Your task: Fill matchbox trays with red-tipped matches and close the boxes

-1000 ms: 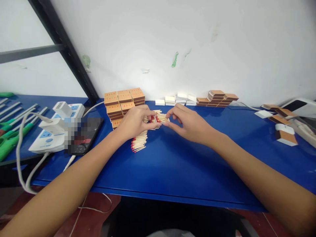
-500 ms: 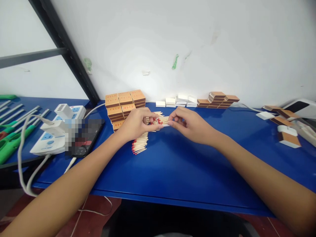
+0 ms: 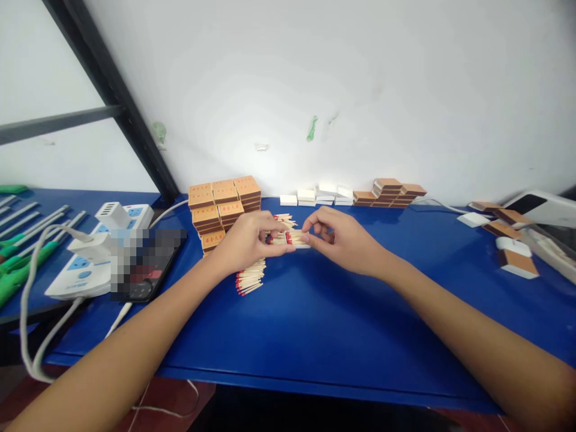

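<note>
Between the thumb and fingers of my left hand point(image 3: 249, 243) is the left end of a small white matchbox tray point(image 3: 302, 246). Red-headed matches point(image 3: 293, 237) lie in it, heads to the left. My right hand point(image 3: 344, 241) has thumb and index finger closed at the tray's right end, on the stick ends of those matches; its other fingers are curled. Beneath and behind my left hand spreads a pile of loose matches point(image 3: 250, 277), partly hidden by it.
Stacked brown matchboxes point(image 3: 225, 195) stand at the back left. White trays point(image 3: 324, 193) and brown matchbox sleeves point(image 3: 387, 191) line the wall. A power strip point(image 3: 85, 264) and a phone point(image 3: 162, 264) lie left. More sleeves point(image 3: 517, 262) lie at the right on the blue table point(image 3: 315, 336).
The view has tipped up a little, so everything sits lower in the picture. The matches lie flatter in the tray, and my right fingers have shifted slightly at its right end.
</note>
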`<state>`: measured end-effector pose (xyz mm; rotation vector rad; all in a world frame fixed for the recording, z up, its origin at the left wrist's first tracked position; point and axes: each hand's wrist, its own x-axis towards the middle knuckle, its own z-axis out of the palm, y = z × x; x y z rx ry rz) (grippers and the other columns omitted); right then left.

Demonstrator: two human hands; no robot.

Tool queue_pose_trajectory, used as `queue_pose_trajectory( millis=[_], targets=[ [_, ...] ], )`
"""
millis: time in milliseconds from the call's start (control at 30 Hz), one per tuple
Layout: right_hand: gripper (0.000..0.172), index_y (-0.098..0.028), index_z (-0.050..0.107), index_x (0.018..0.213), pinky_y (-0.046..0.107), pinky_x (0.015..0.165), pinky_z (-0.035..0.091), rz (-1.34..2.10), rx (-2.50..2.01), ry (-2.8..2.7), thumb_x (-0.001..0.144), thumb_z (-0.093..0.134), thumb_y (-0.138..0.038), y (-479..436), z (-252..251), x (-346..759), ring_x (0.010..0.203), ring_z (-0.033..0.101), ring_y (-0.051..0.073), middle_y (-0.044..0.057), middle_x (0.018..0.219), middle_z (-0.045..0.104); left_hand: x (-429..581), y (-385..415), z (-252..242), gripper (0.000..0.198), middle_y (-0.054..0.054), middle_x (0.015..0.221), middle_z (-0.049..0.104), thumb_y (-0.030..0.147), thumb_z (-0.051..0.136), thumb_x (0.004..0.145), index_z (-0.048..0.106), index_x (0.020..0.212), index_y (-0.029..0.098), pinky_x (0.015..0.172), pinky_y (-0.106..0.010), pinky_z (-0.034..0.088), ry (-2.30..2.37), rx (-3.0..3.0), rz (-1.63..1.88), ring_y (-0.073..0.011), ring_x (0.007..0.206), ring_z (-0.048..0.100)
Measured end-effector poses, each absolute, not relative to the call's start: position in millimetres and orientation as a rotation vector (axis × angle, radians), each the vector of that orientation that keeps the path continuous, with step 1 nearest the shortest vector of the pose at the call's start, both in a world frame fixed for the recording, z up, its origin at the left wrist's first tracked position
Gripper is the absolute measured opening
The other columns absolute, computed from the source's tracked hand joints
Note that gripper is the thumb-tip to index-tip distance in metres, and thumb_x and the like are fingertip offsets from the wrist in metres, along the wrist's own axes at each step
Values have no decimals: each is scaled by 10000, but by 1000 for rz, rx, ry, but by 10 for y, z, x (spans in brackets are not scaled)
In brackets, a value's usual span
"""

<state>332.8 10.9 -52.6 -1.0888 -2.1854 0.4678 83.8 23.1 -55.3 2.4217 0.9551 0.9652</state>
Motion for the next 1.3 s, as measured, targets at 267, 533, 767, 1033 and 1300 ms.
queue_pose_trajectory(
  millis=[267, 533, 767, 1033, 1300],
  targets=[
    [173, -227, 660, 972, 283, 657, 415, 578, -1082, -2204, 935, 699, -392, 78, -543, 3312, 702, 496, 129, -7, 847, 544, 855, 192, -570, 285, 0, 794, 592, 450, 811, 864, 796, 1017, 209, 619, -252, 389, 913, 2523, 857, -128, 706, 522],
    [149, -220, 670, 908, 288, 658, 406, 548, -1141, -2237, 958, 651, -359, 141, -480, 3396, 707, 503, 137, -1, 816, 562, 854, 193, -590, 296, -2, 811, 611, 467, 795, 878, 791, 1045, 223, 673, -272, 417, 951, 2595, 758, -147, 752, 540],
    [156, -218, 649, 883, 296, 643, 381, 342, -1339, -2298, 969, 615, -343, 305, -465, 3621, 682, 529, 153, 0, 747, 596, 856, 149, -590, 318, 8, 818, 618, 500, 793, 864, 790, 1032, 230, 637, -271, 389, 1040, 2615, 578, -136, 714, 552],
    [188, -217, 665, 819, 322, 652, 389, 55, -1883, -2156, 944, 619, -349, 661, -184, 4400, 729, 623, 202, 53, 814, 714, 895, 104, -566, 314, 25, 712, 610, 517, 744, 900, 772, 951, 209, 627, -276, 366, 1001, 2627, 569, -125, 644, 536],
    [471, -184, 654, 1076, 409, 762, 454, -195, -2128, -1624, 881, 643, -612, 1002, -166, 4785, 1012, 650, 342, 172, 1114, 716, 872, 127, -648, 377, 12, 712, 611, 573, 690, 922, 776, 1049, 228, 611, -278, 359, 1097, 2654, 643, -146, 661, 558]
  ],
)
